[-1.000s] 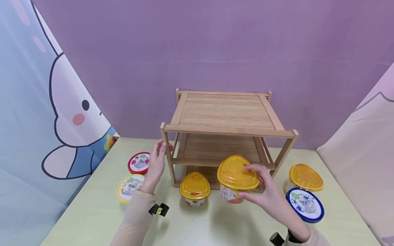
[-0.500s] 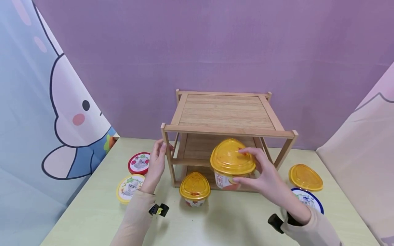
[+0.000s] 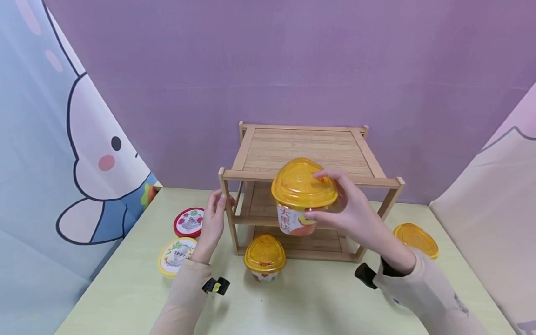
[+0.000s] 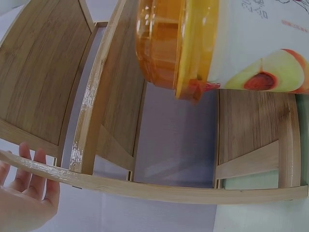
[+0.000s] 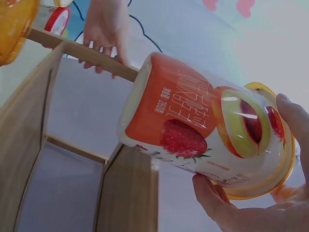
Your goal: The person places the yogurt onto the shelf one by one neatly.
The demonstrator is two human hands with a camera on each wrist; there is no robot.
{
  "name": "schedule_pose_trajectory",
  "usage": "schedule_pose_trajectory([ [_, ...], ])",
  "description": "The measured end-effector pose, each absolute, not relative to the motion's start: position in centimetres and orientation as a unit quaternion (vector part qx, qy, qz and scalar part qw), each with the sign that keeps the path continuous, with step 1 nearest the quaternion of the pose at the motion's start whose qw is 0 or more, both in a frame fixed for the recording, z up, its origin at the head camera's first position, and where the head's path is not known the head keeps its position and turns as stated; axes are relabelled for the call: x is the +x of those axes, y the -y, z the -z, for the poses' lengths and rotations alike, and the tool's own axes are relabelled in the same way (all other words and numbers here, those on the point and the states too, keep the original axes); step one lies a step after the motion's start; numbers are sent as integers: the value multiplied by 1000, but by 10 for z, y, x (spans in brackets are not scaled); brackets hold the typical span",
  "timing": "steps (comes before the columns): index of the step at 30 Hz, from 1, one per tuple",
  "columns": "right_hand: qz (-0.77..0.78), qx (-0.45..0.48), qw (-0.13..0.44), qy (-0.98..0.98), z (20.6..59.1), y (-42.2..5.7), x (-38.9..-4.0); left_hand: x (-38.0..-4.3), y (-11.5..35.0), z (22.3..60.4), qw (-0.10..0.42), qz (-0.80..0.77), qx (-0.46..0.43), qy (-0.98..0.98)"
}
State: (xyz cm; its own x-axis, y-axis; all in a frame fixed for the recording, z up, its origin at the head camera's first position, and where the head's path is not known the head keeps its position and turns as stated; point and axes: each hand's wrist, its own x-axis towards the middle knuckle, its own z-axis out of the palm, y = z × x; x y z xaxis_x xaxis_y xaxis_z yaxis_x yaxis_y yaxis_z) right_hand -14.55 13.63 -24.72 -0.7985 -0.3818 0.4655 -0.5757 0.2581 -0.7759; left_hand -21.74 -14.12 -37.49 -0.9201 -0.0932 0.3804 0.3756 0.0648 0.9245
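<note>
My right hand (image 3: 349,207) holds a yogurt cup (image 3: 298,218) with a domed yellow lid, raised at the front of a wooden rack (image 3: 310,149). Thumb and fingers pinch the cup around its lid end; strawberry and cut fruit are printed on its side in the right wrist view. It overlaps the rack's top front rail in the head view. At the rack's left front post (image 4: 145,189), my left hand (image 3: 212,223) grips with fingers curled round the wood. A second yellow-lidded cup (image 3: 264,256) stands on the table before the rack's lower left.
On the left of the table lie a red-rimmed tub (image 3: 189,222) and a yellow-rimmed tub (image 3: 177,257). Another yellow-lidded cup (image 3: 416,239) stands at the right, partly behind my right forearm. A purple cloth (image 3: 293,60) hangs behind the rack.
My right hand has lifted the cup up and to the left, from low before the rack to its top front rail. The right sleeve now covers the blue-rimmed tub. My left hand stays put.
</note>
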Motion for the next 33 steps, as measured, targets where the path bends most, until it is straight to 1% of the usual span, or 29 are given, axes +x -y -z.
schedule_pose_trajectory([
  [14, -551, 316, 58, 770, 210, -114, -164, -219, 142, 376, 182, 678, -110, 704],
  [24, -561, 332, 76, 754, 189, -97, -184, -218, 142, 376, 178, 674, -105, 709],
  [33, -548, 292, 82, 779, 176, -78, -207, -218, 141, 374, 177, 675, -102, 709],
])
